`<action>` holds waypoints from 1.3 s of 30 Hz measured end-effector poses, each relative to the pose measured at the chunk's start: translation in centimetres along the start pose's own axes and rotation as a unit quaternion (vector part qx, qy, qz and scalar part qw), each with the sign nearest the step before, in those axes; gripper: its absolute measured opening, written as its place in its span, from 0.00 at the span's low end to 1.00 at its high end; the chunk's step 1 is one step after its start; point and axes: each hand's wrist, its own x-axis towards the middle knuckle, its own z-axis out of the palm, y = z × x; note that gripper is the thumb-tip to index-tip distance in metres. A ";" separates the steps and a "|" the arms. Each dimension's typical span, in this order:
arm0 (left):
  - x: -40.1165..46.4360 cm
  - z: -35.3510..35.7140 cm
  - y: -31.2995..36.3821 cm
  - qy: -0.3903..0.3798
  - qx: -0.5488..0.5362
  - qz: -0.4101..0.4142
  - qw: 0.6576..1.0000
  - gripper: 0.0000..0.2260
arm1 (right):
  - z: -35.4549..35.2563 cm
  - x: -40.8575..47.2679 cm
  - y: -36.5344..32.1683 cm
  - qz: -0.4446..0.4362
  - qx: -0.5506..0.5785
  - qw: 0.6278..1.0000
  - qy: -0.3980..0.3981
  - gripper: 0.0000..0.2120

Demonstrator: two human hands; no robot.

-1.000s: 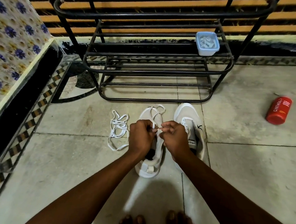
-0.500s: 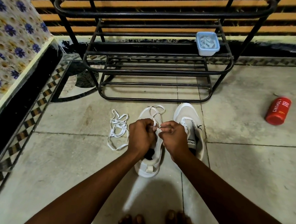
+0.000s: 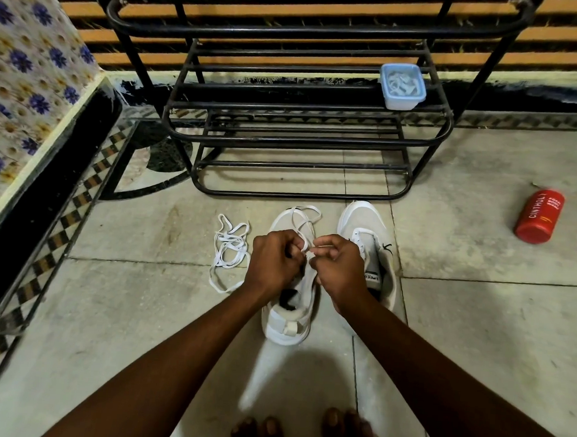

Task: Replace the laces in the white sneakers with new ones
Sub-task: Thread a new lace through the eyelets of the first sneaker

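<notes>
A: Sneakers, white low-top pair, on the grey stone-tile floor (image 3: 109,315). Left white sneaker (image 3: 286,324) just in front of the bare toes (image 3: 302,434), right white sneaker (image 3: 368,230) just beside it, toes of both pointing at the black metal tube shoe rack (image 3: 304,124).

B: Room?

A: Patterned checker border (image 3: 50,235) along the floor's left edge, a floral blue-and-yellow cloth (image 3: 20,73) at far left, orange slatted wall (image 3: 566,36) behind the rack. Pale blue lidded plastic box (image 3: 402,86) sits on a rack shelf at the right. Red cylindrical bottle (image 3: 540,217) lies on its side on the floor, well apart to the right.

B: Hands?

A: Left hand (image 3: 274,261) and right hand (image 3: 338,269) are both over the left sneaker, knuckles nearly touching, fingers curled and pinching a flat white lace (image 3: 305,219) between them. The lace's loops lie over the toe of that sneaker.

B: Change from a half second ago?

A: Almost none. Both hands stay at the same spot on the lace; sneakers, bottle, box unmoved.

B: Sneaker look?

A: Left one has its tongue up and the dark opening showing. Right one has a black mark on its side and printed text on its tongue. Loose white lace bundle (image 3: 228,248) lies tangled on the floor just left of the left hand.
</notes>
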 end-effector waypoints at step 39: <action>-0.9 0.3 -1.3 0.015 -0.035 0.018 0.999 0.17 | 0.5 1.0 -1.4 -0.088 -0.291 0.952 -0.017 0.10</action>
